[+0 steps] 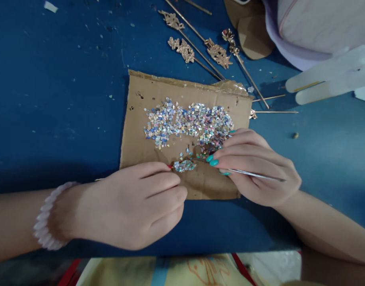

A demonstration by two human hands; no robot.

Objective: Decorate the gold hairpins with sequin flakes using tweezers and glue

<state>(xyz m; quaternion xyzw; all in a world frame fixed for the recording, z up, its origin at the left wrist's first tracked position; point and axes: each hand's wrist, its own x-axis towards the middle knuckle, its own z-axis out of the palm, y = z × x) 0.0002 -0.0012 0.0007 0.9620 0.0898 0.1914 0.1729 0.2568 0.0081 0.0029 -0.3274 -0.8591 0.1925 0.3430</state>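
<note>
Over the cardboard (133, 131): sparkly ornament (185, 165), long axis left to right; left hand (134, 202) nearer, pinching its left end; right hand (258, 169) clasping metal tool (256, 175), tip by right end.

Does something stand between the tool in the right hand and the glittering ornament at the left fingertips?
Nothing visible: the thin metal tool in the right hand has its tip at the glittering ornament. Loose sparkly pieces lie beyond, not between.
</note>
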